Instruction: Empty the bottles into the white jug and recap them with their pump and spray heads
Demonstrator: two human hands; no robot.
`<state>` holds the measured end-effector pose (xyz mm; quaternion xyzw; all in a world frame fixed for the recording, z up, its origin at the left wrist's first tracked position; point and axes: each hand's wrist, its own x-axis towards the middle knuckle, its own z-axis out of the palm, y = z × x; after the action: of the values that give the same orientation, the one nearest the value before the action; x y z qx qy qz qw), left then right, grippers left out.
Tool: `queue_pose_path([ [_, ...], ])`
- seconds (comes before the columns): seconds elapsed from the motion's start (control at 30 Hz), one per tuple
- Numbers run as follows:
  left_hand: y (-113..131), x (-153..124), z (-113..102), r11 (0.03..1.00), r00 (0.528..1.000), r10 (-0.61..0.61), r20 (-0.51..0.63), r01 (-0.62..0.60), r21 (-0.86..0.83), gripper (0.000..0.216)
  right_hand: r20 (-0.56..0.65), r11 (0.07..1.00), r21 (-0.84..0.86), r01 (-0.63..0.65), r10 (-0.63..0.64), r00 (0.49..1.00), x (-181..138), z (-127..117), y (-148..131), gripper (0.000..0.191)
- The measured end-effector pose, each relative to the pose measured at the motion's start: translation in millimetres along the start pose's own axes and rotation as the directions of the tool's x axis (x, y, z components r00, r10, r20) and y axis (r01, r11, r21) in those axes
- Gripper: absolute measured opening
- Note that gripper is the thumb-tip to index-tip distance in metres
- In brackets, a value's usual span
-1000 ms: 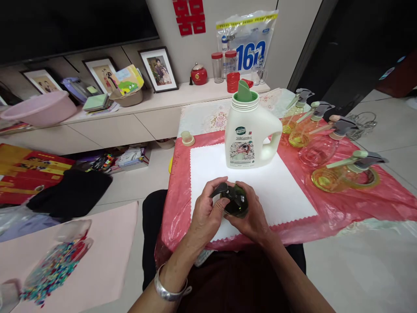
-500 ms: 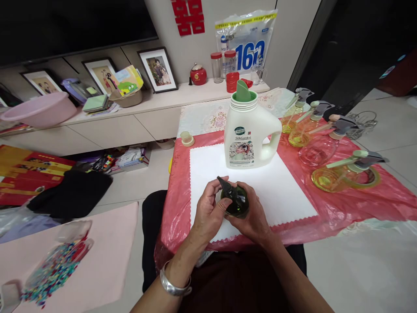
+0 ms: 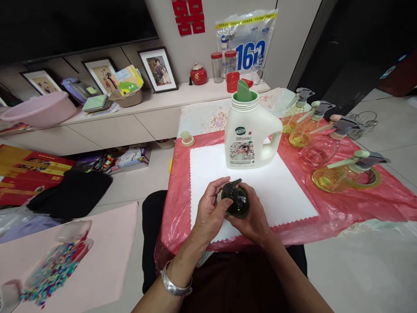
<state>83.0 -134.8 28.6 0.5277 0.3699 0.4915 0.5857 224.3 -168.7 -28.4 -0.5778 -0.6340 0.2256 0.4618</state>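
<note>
Between my two hands is a dark green pump bottle point(image 3: 240, 205), seen from above, its black pump head point(image 3: 233, 184) pointing up and to the right. My left hand point(image 3: 211, 207) closes on the left side, with the thumb over the top by the pump collar. Around the right side wraps my right hand point(image 3: 254, 214). Both palms hide the lower part of the bottle. Just beyond stands a large white detergent jug point(image 3: 244, 126) on a white mat point(image 3: 208, 165); its mouth is uncapped and a green pouring spout point(image 3: 243, 91) sticks up inside.
Several spray bottles point(image 3: 327, 178) and a roll of tape point(image 3: 369, 180) line the right side of the red-covered table point(image 3: 179, 191). A pale cap point(image 3: 186, 139) sits at the left. Jars point(image 3: 216, 68) and picture frames point(image 3: 158, 71) stand on the cabinet behind.
The pump head has turned clockwise, from pointing up-left to pointing up-right. My hands stay around the bottle in nearly the same place.
</note>
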Motion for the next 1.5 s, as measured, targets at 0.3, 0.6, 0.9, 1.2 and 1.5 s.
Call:
queue_pose_path([
  [0.3, -4.8, 2.2, 5.4, 0.981, 0.986, 0.083, -0.141, -0.055, 0.186, 0.048, -0.031, 0.998, -0.028, 0.058, -0.059, 0.998, 2.5, -0.4, -2.3, 0.076],
  [0.6, 9.7, -4.0, -1.8, 0.986, 1.0, -0.001, 0.031, -0.004, 0.168, 0.051, 0.002, 1.0, 0.017, 0.0, 0.0, 1.0, 1.2, -1.2, -1.4, 0.082],
  [0.9, 0.4, 2.3, 4.7, 0.961, 0.984, 0.066, -0.167, -0.018, 0.277, 0.078, -0.015, 0.998, -0.037, 0.046, -0.047, 0.999, 0.4, -1.3, -5.7, 0.075],
  [1.2, 9.6, -3.4, 1.9, 0.985, 0.998, -0.054, -0.019, 0.056, 0.163, 0.059, -0.015, 0.999, -0.041, 0.018, -0.019, 1.0, -2.1, 0.6, 1.0, 0.079],
  [1.5, 19.8, -3.0, -2.2, 0.894, 0.99, 0.117, -0.085, -0.067, 0.444, 0.029, 0.006, 0.986, -0.083, 0.144, -0.144, 0.99, -7.5, 3.8, 6.0, 0.084],
])
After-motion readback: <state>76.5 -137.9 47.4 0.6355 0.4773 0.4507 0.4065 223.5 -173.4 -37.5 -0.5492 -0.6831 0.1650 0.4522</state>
